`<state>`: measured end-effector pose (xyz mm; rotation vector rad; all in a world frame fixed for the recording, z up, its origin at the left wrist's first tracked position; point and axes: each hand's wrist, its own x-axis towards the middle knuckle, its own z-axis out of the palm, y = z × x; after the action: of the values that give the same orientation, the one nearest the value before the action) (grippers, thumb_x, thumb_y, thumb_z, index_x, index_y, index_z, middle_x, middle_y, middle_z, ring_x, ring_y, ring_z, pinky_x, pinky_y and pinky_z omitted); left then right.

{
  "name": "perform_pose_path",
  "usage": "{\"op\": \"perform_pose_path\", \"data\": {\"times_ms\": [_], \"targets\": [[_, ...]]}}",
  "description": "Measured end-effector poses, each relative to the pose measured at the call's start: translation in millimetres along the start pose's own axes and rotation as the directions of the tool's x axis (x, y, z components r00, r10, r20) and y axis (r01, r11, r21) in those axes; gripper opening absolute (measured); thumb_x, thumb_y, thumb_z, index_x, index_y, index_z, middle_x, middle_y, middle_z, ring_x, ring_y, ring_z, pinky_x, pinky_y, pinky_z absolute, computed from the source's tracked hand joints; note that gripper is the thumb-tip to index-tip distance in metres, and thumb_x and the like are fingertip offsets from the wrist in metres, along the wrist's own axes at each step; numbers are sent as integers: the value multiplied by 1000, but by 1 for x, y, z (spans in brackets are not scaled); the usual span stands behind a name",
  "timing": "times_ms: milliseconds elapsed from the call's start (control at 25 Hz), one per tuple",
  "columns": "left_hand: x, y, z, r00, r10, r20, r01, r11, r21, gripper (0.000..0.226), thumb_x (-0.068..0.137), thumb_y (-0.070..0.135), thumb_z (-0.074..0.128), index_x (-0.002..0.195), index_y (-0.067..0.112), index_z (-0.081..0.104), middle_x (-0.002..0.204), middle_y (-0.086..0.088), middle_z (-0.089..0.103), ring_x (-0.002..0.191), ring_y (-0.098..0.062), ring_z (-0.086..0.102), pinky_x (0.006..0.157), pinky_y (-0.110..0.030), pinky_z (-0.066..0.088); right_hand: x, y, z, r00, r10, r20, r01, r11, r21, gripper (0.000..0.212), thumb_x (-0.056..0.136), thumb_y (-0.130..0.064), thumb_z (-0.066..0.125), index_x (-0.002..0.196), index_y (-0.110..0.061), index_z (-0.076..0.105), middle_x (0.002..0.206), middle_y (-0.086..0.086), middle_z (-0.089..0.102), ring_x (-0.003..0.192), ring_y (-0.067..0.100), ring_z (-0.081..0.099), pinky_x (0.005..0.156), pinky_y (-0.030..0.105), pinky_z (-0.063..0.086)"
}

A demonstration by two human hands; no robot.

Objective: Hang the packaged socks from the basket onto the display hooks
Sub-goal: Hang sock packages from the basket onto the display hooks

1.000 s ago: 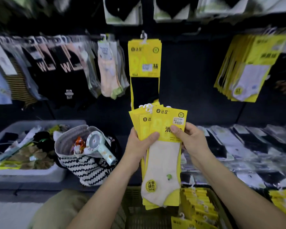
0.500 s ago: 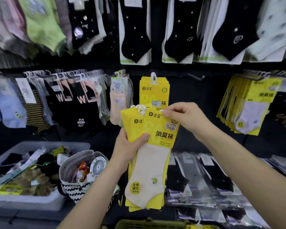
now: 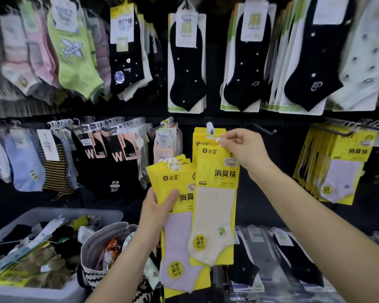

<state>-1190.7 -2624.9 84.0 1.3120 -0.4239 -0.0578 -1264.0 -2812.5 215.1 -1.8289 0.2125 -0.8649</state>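
Fingers (image 3: pixel 225 136) of the right hand (image 3: pixel 244 150) pinch the hanger of a yellow-carded cream sock pack (image 3: pixel 214 206), centre frame. The left hand (image 3: pixel 155 213) grips a matching stack (image 3: pixel 177 243) before hung packs (image 3: pixel 200 136).

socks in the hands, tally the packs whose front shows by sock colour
cream sock pack: 1, pinched at its top by the right hand
lilac sock pack: 1, gripped by the left hand
total: 2
The packs behind it in the left hand overlap too much to count.
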Motion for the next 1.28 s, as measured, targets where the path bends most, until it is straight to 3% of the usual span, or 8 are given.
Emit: {"op": "perform_pose_path", "data": {"times_ms": [160,400,560,640,800,920,1080,1280], "targets": [[13,16,-21,998,42,-53,-40,999,32,37,65,43,70,96,28,57,95,7,72,85,-14,70,70,-33,54,23,-8,10,993,-26,-115,19,998,-58,21,81,-16,69,67,-30,65,79,-4,70,83,15,67,75,33,57],[14,30,-37,992,85,-90,-77,993,88,24,75,35,67,95,30,56,97,9,69,84,-8,67,65,-25,51,29,5,22,995,-37,-96,25,992,-122,18,85,-21,65,72,-33,68,84,-9,70,87,10,66,80,32,55],[11,42,-37,990,99,-98,-92,993,71,31,70,39,68,95,27,56,97,6,69,86,-11,68,68,-27,52,23,8,13,979,-155,-132,107,943,-316,15,87,-25,61,98,-24,71,103,-6,66,95,10,59,82,30,50],[10,47,-34,991,107,-82,-103,993,48,32,69,39,68,96,26,57,98,5,69,86,-12,68,67,-26,52,9,5,14,944,-272,-185,209,931,-300,8,85,-30,62,90,-26,67,94,-6,62,87,7,56,77,24,47],[5,51,-17,991,126,-33,-124,990,62,40,61,44,69,94,27,57,93,7,70,80,-7,70,63,-21,53,-25,0,42,983,-157,93,172,968,-183,30,68,-55,69,76,-31,53,72,-10,55,64,2,49,60,17,43],[2,46,1,993,120,-1,-120,991,60,48,53,48,72,94,28,57,91,8,71,78,-7,70,60,-20,53,-29,2,48,985,-10,173,38,987,-156,35,65,-45,79,81,-30,51,77,-7,54,72,11,52,63,24,44],[5,37,14,996,81,25,-80,996,-32,65,51,54,70,108,26,57,101,3,71,85,-14,71,64,-27,55,-27,5,28,988,15,155,-11,1000,-30,17,73,-25,78,82,-28,64,99,-2,69,96,17,65,88,41,53],[11,32,29,988,141,60,-143,989,24,94,62,56,65,139,11,36,114,3,65,85,-1,68,58,-13,52,-29,7,10,994,-52,99,61,994,-94,10,83,-21,69,81,-30,67,89,-10,68,92,14,66,83,36,54]]}}
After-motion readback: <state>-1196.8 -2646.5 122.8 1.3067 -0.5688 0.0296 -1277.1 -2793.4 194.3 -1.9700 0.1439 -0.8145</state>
